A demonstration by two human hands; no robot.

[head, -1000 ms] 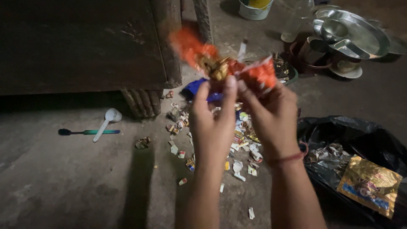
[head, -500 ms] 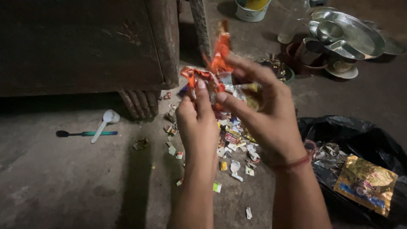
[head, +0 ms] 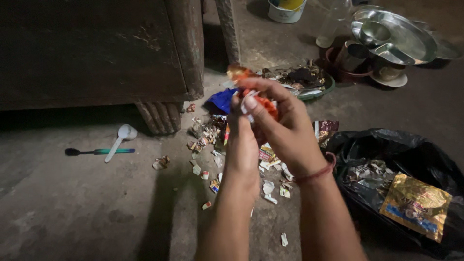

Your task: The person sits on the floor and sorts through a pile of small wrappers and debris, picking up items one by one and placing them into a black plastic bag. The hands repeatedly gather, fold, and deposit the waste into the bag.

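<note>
Down on our right, a gold packet [head: 415, 205] lies on a black bag [head: 386, 145]. Our left hand [head: 241, 145] and right hand [head: 285, 128], pressed together, pinch a crumpled orange wrapper [head: 263, 102].

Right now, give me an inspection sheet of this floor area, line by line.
Surface: bare grey concrete floor, dim light.
Job's things: crumpled orange wrapper bunched between both hands.
Clutter: torn wrapper scraps scattered on the floor; blue wrapper; white spoon lying over a green toothbrush; dish of scraps.
Grippers: left hand and right hand both closed on the orange wrapper, above the scraps.
Cables: nothing seen.
Surroundings: dark wooden cabinet at left; black bag holding a gold packet at right; steel plates and a bucket behind.
</note>
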